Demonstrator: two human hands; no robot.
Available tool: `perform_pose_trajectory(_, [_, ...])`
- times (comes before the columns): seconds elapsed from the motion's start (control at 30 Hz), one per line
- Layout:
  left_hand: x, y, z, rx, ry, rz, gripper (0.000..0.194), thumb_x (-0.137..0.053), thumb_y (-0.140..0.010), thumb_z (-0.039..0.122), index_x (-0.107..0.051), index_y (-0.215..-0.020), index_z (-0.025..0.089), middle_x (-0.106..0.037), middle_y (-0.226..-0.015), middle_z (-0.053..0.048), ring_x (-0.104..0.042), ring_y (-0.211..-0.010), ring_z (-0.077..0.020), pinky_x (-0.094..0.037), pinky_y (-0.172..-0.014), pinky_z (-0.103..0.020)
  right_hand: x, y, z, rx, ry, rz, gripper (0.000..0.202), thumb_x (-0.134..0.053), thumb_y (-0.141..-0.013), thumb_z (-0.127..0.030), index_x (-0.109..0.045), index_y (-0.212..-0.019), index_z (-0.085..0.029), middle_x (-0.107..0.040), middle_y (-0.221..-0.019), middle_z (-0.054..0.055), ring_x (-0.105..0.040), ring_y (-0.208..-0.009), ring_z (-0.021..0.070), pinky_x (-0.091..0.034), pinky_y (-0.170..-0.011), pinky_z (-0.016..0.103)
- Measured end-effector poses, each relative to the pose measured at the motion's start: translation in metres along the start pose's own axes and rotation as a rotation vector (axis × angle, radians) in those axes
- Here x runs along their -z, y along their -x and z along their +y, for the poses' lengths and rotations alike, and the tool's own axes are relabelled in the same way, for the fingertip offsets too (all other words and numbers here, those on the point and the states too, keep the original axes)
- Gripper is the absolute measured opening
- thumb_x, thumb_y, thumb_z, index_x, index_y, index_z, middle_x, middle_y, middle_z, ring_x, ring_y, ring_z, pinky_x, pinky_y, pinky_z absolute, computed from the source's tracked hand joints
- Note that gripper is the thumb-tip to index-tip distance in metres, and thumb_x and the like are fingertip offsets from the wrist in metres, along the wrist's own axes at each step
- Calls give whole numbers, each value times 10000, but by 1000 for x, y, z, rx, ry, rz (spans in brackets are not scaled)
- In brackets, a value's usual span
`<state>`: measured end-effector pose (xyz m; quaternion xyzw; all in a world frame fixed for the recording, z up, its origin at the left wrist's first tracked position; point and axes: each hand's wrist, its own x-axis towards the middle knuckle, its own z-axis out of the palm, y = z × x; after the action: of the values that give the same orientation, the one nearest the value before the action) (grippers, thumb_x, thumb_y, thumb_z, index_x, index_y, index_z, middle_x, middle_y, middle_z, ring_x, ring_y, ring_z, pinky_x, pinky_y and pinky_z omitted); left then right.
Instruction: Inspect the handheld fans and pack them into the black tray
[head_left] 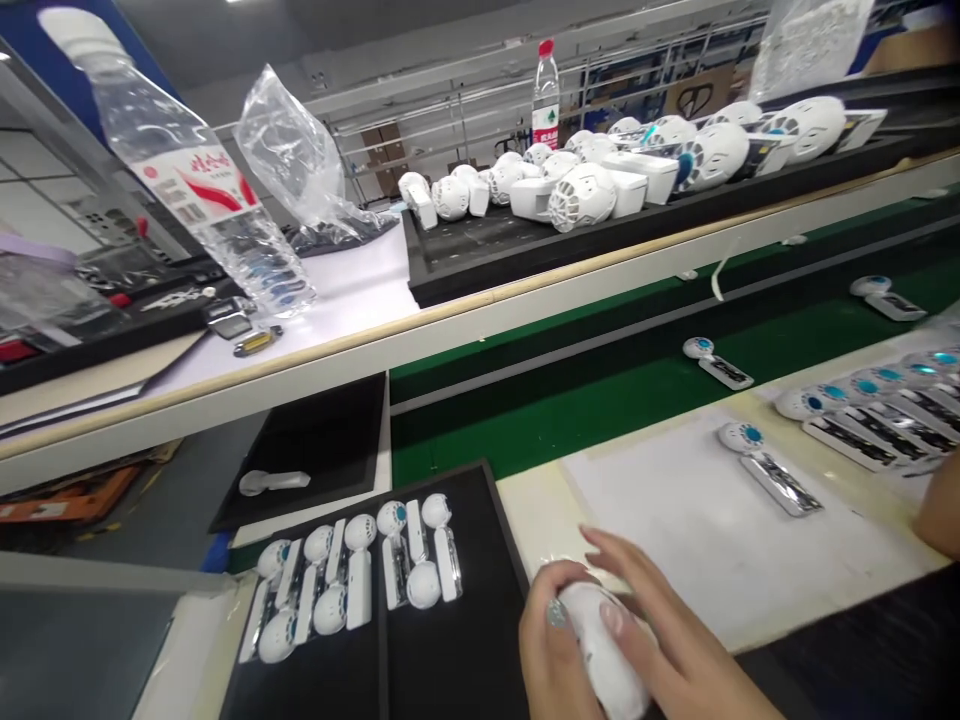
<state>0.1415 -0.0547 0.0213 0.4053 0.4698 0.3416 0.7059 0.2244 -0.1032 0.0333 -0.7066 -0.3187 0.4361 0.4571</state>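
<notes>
Apparently, a white fan part is being fitted together near the bottom edge of the work surface. It is clasped between the left hand and right hand, fingers curled and pressed around it. A firm, aligned squeeze seems called for next.

Both hands, the left hand and right hand, clasp a white fan housing at the black tray's right edge. White fan parts lie along the tray's far-left corner.
</notes>
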Motion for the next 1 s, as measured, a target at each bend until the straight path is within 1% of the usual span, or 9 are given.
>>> perform_pose_trajectory(0.13, [22,-22,-25,-6,77,101,555,-423,-677,737,-511,-943,259,-516,-941,-27,-489,-906,-206,-407,-767,-254,-21,-13,19,-139,-9,-267,875,-562,-691,-581,-144,-1379,-237,-333,-1387,93,-409,-1198,260,-413,-941,384])
perform_pose_trajectory(0.23, [57,-40,-50,-82,89,44,571,-372,-714,724,-487,-1044,272,-516,-1040,-37,-474,-1022,-223,-407,-870,-274,-35,-35,34,-113,-46,-337,720,-591,-679,-411,-272,-1279,-174,-488,-1218,138,-532,-1024,263,-473,-828,363])
perform_pose_trajectory(0.3, [95,-58,-67,-176,-200,14,556,-286,-807,637,-407,-1209,273,-436,-1279,-52,-373,-1210,-218,-334,-1007,-297,-45,-54,48,-48,52,-361,613,-601,-673,-314,-358,-1225,-205,-512,-1199,103,-541,-1015,251,-462,-863,363])
perform_pose_trajectory(0.37, [139,-80,-82,-210,-902,76,497,-272,-882,423,-268,-1339,227,-231,-1442,-73,-229,-1318,-188,-251,-1074,-320,-58,-75,64,121,325,-415,626,-614,-659,-216,-391,-1244,-228,-435,-1309,91,-481,-1132,251,-421,-961,372])
perform_pose_trajectory(0.53, [221,-130,-109,-115,-1388,201,721,-628,-639,97,-386,-1309,209,-137,-1465,-178,-25,-1345,-372,-105,-1044,-585,-105,-134,100,569,894,-549,582,-473,-690,23,-464,-1241,-166,-361,-1369,169,-206,-1311,337,-207,-1078,521])
perform_pose_trajectory(0.67, [236,-152,-118,-98,-1551,132,855,-709,-537,99,-384,-1292,333,-160,-1477,-121,21,-1336,-408,-132,-977,-677,-139,-166,123,658,937,-638,395,-419,-817,-36,-512,-1184,-149,-408,-1327,192,-198,-1299,378,-109,-1044,626])
perform_pose_trajectory(0.77, [245,-157,-117,-132,-1599,54,689,-687,-584,179,-483,-1228,315,-230,-1463,-82,16,-1335,-403,-209,-1010,-601,-147,-173,138,670,914,-718,348,-390,-866,-79,-537,-1156,-204,-435,-1333,101,-184,-1314,328,-123,-1074,569])
perform_pose_trajectory(0.87, [256,-157,-115,-187,-1636,-7,552,-653,-645,207,-538,-1180,282,-271,-1450,-68,-20,-1345,-358,-204,-1062,-505,-146,-172,151,611,864,-745,529,-532,-754,-53,-480,-1213,-311,-324,-1417,2,-112,-1342,265,-134,-1107,471])
perform_pose_trajectory(1.0, [263,-158,-118,-246,-1669,-55,552,-669,-657,224,-535,-1190,264,-298,-1431,-103,-99,-1339,-348,-219,-1063,-499,-154,-166,167,346,791,-551,918,-694,-558,-71,-266,-1363,-188,26,-1474,165,1,-1339,334,-206,-1086,475])
